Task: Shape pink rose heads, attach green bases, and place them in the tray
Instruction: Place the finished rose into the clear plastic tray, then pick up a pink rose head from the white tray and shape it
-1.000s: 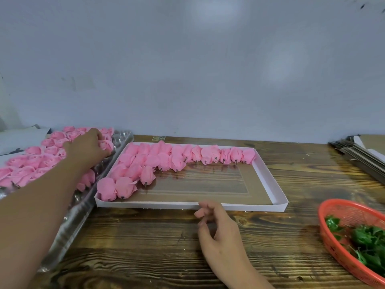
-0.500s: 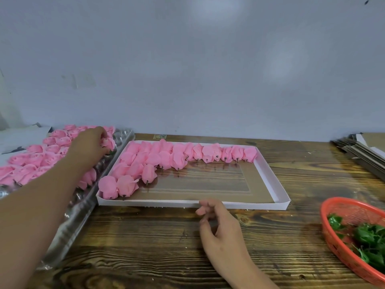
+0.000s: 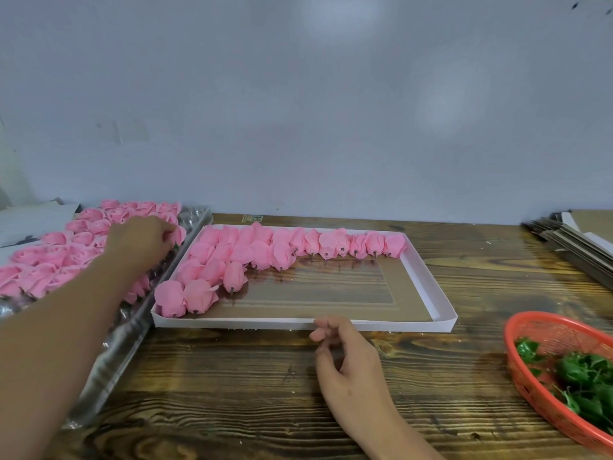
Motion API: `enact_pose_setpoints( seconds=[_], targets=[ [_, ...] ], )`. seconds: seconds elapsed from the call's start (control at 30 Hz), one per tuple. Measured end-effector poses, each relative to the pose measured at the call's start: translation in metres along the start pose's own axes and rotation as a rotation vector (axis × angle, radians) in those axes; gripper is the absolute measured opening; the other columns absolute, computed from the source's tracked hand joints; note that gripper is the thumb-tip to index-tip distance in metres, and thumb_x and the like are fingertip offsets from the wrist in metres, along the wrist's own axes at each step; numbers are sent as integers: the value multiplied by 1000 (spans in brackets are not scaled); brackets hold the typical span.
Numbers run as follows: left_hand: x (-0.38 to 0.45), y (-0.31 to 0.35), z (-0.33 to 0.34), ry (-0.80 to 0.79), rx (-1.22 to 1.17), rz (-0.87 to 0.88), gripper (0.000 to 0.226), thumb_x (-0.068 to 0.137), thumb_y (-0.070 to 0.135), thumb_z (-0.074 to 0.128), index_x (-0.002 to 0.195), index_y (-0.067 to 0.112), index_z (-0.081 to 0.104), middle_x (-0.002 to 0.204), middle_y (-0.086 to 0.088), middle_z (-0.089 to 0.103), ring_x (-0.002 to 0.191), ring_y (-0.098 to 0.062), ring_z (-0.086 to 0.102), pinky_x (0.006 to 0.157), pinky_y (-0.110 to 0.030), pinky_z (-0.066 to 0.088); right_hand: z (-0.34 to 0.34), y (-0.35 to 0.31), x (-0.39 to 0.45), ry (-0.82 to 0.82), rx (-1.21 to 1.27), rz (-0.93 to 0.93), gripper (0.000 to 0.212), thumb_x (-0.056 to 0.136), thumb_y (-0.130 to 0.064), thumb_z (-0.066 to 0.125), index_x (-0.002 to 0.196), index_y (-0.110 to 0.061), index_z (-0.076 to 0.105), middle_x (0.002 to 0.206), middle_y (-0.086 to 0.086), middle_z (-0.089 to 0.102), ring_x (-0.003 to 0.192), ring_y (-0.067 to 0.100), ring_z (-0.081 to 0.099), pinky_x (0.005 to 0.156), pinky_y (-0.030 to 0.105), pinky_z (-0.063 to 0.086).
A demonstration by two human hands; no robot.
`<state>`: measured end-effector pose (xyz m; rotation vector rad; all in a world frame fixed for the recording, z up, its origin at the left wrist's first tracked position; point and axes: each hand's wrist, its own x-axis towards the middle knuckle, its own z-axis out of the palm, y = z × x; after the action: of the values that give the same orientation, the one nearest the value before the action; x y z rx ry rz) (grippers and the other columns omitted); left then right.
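A white tray (image 3: 431, 287) lies on the wooden table with several finished pink roses (image 3: 252, 250) along its back and left sides. Left of it a clear plastic blister tray (image 3: 109, 353) carries several loose pink rose heads (image 3: 49, 257). My left hand (image 3: 139, 240) reaches over that tray and its fingers pinch one pink rose head (image 3: 179, 233) at the tray's right edge. In front of the white tray's front rim my right hand (image 3: 345, 356) hovers with loosely curled fingers, holding nothing. A red mesh basket (image 3: 547, 330) of green bases (image 3: 583, 370) sits at the right.
A stack of flat cardboard sheets (image 3: 577, 237) lies at the back right. A grey wall rises behind the table. White paper (image 3: 33, 217) lies at the far left behind the blister tray.
My left hand has shifted slightly right along the blister tray and closed its fingers on a rose head at the tray's edge. My right hand has stayed in place.
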<state>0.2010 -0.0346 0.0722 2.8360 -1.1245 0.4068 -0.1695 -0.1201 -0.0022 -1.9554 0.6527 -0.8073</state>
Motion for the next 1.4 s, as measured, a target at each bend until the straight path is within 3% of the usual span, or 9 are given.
enact_pose_setpoints(
  seconds=[0.13,0.3,0.47,0.67,0.77,0.87,1.1,1.27,1.4],
  targets=[
    [1,2,-4,-33,-23,34,39,98,15,50,59,18,50,59,0,56,60,-20,58,76,-38,54,0,-1,1,8,8,-4,47,90,1,57,104,-45,56,98,-13,65,94,6,60,75,8,45],
    [1,0,-5,-52,-28,19,29,96,15,51,69,12,61,73,-8,67,71,-22,63,81,-40,51,0,-2,0,5,6,-6,47,90,2,57,104,-43,56,98,-13,65,92,6,60,74,10,47],
    [1,1,-5,-71,-34,48,33,97,12,52,64,15,53,61,-3,53,56,-19,50,64,-32,56,0,-1,0,1,-2,-4,47,91,0,58,104,-46,55,98,-15,65,94,5,60,75,9,46],
    [0,4,-5,-67,-80,25,27,95,9,50,69,14,53,67,-6,61,63,-23,54,70,-35,55,1,1,1,9,-4,-9,49,90,-1,58,103,-48,55,98,-16,65,92,6,61,74,8,45],
    [-2,8,-7,-18,-114,33,17,96,11,49,101,17,64,91,-10,71,82,-29,64,77,-39,55,2,2,2,3,-1,0,49,90,-1,57,102,-49,55,97,-16,65,91,6,61,73,8,45],
    [-5,18,-8,61,-153,20,38,97,13,51,133,12,62,118,-16,70,102,-34,65,85,-44,55,2,2,2,2,1,-2,50,90,0,56,102,-48,54,97,-14,65,89,7,60,72,8,45],
    [-43,77,-8,119,-460,75,35,94,10,58,127,14,67,121,-10,70,84,-20,62,84,-43,58,3,2,2,12,9,-1,47,89,0,55,101,-45,56,95,-12,66,84,7,61,67,8,44],
    [-95,122,6,108,-626,234,17,98,18,58,106,16,74,91,6,68,85,-10,59,88,-35,53,3,4,1,41,0,6,44,88,1,57,100,-42,58,92,-15,66,83,10,60,66,9,45],
    [-116,142,24,96,-618,280,21,99,27,58,114,20,72,106,6,67,95,-4,51,87,-21,38,3,3,0,56,-16,5,46,89,0,57,100,-44,56,93,-13,65,84,9,60,67,10,45]
  ],
)
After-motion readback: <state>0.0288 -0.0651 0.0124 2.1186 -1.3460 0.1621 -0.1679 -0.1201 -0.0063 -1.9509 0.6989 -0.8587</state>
